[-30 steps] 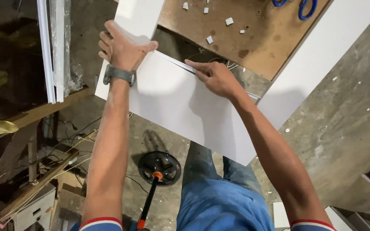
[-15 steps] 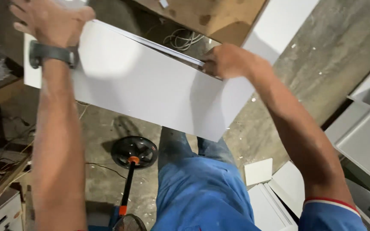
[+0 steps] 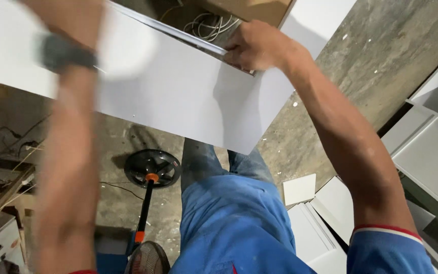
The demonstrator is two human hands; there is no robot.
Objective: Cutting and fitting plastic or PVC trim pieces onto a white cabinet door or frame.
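Holding white flat panel (image 3: 178, 96) | right hand (image 3: 254, 45) gripping top edge | left hand (image 3: 72, 20) blurred, unclear

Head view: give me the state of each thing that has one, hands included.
white panel: held up, tilted, off the floor
right hand: gripping the panel's top edge
left hand: blurred, at the panel's upper left; grip unclear
wristwatch: on the left wrist
pedestal fan: standing on the floor
white boards: lying stacked on the floor

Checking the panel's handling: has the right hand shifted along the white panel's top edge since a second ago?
Cannot tell: the right hand still grips the white panel at its metal-trimmed edge, but the camera itself moved.
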